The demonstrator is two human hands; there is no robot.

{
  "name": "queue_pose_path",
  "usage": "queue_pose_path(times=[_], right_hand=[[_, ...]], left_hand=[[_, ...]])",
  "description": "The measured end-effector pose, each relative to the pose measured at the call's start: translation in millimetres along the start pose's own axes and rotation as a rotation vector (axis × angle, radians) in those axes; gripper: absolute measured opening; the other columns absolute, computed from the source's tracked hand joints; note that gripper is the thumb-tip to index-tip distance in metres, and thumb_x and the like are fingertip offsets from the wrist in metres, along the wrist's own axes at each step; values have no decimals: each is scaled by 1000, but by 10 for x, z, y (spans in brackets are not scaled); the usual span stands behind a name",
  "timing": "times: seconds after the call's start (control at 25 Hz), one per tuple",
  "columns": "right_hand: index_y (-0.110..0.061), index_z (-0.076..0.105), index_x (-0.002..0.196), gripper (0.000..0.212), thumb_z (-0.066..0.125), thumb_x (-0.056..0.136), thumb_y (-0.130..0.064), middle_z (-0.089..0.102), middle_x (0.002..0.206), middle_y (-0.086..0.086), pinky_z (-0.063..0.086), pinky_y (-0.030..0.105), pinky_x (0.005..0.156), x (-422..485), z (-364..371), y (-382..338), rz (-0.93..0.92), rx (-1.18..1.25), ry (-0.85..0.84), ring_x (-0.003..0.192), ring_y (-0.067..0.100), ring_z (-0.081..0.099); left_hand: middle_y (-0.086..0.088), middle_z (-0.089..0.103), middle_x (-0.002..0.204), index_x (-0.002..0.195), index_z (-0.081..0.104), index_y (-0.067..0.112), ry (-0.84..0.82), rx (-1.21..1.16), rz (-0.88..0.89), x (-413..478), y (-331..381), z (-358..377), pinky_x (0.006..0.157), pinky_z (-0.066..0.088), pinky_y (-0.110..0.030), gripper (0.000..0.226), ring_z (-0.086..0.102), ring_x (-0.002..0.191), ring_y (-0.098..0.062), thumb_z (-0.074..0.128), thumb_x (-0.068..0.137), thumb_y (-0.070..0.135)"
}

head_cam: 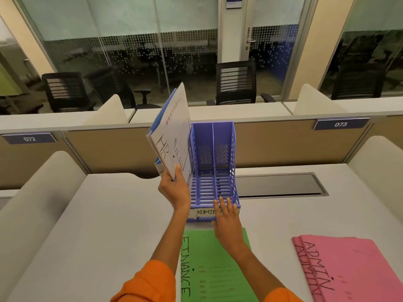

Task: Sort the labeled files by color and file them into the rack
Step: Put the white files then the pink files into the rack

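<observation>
Several HR files (172, 136) in the left hand (174, 188) tilt at the rack (224, 136).

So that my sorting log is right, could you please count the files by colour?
Green files: 1
Pink files: 2
White-and-blue files in the left hand: at least 2, edges overlap
Total: at least 5 files

The rack (214, 166) stands on the desk (104, 225). The HR files (172, 136) lean at the rack's left, perhaps in its leftmost compartment. The FINANCE file (218, 271) lies just before the rack, the ADMIN files (349, 264) before it and well to the right. A cable hatch (281, 185) lies right of the rack.
</observation>
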State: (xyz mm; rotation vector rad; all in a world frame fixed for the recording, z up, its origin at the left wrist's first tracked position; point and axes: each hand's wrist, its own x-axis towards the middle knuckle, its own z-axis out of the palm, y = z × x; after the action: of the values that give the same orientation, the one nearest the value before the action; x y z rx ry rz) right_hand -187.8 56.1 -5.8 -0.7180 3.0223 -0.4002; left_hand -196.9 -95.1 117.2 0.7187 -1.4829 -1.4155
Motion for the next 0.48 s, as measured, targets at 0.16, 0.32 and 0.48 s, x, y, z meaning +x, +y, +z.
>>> queue_pose_path(times=[0.16, 0.32, 0.48], right_hand=[[-19, 0, 156, 75, 49, 100, -28, 1, 165, 8, -14, 42, 119, 5, 7, 7, 7, 5, -9, 152, 32, -8], [-20, -2, 156, 76, 49, 100, -27, -3, 165, 7, -15, 41, 118, -2, 6, 0, 11, 5, -15, 151, 31, -11], [-21, -4, 156, 78, 49, 100, -28, -5, 165, 7, -16, 41, 118, -16, -7, 6, 6, 7, -24, 151, 31, -13]], left_hand=[[-7, 68, 121, 116, 65, 9, -1, -26, -6, -26, -53, 18, 64, 50, -1, 33, 65, 94, -10, 69, 90, 30], [5, 64, 116, 113, 63, 17, -21, -47, 8, -38, -69, 39, 64, 50, -2, 29, 64, 98, -11, 70, 89, 32], [8, 60, 114, 112, 57, 22, -9, 19, 80, 26, -31, 86, 78, 53, -15, 28, 59, 103, -10, 71, 89, 27]])
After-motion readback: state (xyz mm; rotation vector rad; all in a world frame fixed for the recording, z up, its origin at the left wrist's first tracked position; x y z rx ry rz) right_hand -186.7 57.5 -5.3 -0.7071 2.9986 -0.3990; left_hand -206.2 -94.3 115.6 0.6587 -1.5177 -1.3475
